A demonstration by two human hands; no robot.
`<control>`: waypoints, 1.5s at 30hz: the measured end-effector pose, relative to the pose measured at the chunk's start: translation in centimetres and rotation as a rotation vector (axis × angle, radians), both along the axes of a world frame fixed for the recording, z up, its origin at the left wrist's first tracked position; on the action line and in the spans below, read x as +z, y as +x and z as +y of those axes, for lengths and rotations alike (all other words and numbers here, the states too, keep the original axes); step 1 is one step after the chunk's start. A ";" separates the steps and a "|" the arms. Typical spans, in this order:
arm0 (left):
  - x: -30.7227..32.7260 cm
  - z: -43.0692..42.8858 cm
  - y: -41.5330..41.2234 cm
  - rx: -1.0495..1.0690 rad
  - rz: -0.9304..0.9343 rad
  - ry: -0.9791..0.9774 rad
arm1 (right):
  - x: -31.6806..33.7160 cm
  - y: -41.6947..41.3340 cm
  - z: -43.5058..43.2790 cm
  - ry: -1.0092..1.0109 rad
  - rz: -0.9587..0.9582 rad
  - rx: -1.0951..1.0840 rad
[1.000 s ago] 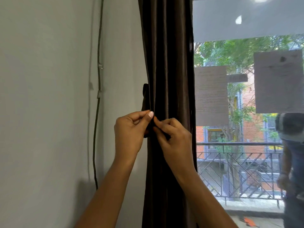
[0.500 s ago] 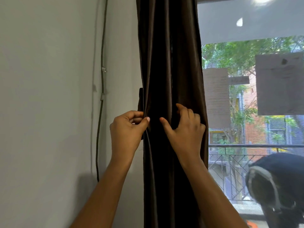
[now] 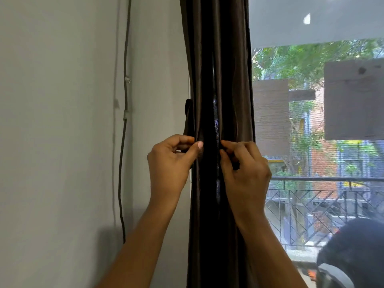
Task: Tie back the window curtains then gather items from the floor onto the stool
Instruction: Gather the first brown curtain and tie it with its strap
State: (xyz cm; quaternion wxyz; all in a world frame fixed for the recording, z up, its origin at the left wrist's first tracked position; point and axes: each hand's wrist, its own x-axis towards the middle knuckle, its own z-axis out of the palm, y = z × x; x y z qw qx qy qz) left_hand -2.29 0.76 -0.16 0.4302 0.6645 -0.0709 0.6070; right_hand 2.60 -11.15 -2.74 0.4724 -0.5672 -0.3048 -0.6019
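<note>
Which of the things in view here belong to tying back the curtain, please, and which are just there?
In the job: curtain; dark tie-back strap at its left edge; left hand and right hand, both pinching the curtain.
Just there: wall cable; paper sheets on the window; balcony railing.

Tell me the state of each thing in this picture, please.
curtain: gathered into folds, hanging, not tied.
tie-back: hangs at the curtain's left edge, unfastened.
left hand: pinches the tie-back.
right hand: pinches a curtain fold.
cable: clipped to the wall.
</note>
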 end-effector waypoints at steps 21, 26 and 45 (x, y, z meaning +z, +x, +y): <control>1.0 -6.1 -0.6 -0.257 0.117 -0.155 | 1.4 -0.7 -5.0 -0.092 0.294 0.633; 1.2 -7.6 -1.5 -0.222 0.110 -0.112 | 1.7 -0.7 -6.2 -0.218 0.261 0.574; 0.2 -3.6 -1.3 0.201 0.082 -0.108 | 1.0 1.7 -3.6 -0.093 0.160 0.152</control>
